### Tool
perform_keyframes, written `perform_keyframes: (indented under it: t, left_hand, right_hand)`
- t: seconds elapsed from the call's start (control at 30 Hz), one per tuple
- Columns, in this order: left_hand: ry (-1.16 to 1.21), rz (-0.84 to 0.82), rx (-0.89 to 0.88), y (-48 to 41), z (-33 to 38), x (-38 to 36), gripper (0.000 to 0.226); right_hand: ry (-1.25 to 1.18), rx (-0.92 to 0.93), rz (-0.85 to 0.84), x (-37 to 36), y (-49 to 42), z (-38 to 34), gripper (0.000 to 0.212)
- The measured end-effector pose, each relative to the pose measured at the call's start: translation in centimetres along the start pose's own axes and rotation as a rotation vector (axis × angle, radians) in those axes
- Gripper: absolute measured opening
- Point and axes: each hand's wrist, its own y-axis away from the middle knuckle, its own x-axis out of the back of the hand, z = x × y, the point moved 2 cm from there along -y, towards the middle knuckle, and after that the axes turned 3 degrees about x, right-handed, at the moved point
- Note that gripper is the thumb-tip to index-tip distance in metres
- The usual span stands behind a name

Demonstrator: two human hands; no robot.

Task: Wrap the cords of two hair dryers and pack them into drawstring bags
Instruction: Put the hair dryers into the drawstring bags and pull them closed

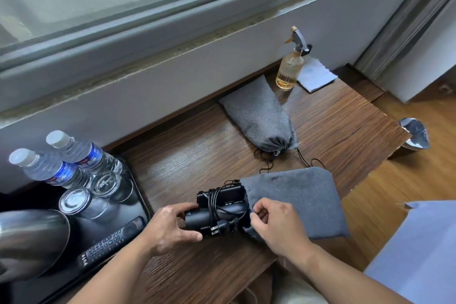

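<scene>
A black hair dryer (219, 217) lies near the front edge of the wooden table (187, 150), folded, with its black cord (212, 202) wound in several turns round the body and the two-pin plug (217, 227) resting against its near side; small white lettering shows on the barrel. The left hand (170, 227) grips the dryer's left end, fingers curled over it and thumb beneath. The dryer's right end sits just inside the mouth of a grey drawstring bag (303, 195), which lies flat to the right. The right hand (278, 227) pinches the near edge of that mouth between thumb and fingers. Farther back, a second grey drawstring bag (256, 116) lies full and cinched shut, its black strings trailing on the wood. An amber spray bottle (290, 69) stands far right beside a folded cloth (315, 75). At left, a black tray (138, 205) holds two water bottles (47, 168), upturned glasses (74, 201) and a remote control (108, 242).
</scene>
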Motion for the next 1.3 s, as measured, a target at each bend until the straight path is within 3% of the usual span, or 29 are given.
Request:
perform_keyframes:
  t: [0.27, 0.53, 0.9, 1.3]
  left_hand:
    - [0.01, -0.04, -0.011, -0.3, 1.3, -1.7, 0.088]
    - [0.18, 0.005, 0.054, -0.5, 1.5, -2.1, 0.089]
    - [0.088, -0.026, 0.032, -0.9, 2.6, -4.2, 0.092]
    - [0.186, 0.1, 0.136, -1.9, 3.4, -5.7, 0.078]
  right_hand:
    - [0.061, 0.059, -0.017, 0.7, -0.7, -0.3, 0.013]
    - [0.076, 0.121, -0.05, 0.9, 0.0, -0.4, 0.01]
    - [0.088, 0.108, -0.044, 1.0, -1.2, -1.0, 0.013]
    - [0.122, 0.182, -0.063, -0.1, -1.0, -2.4, 0.016]
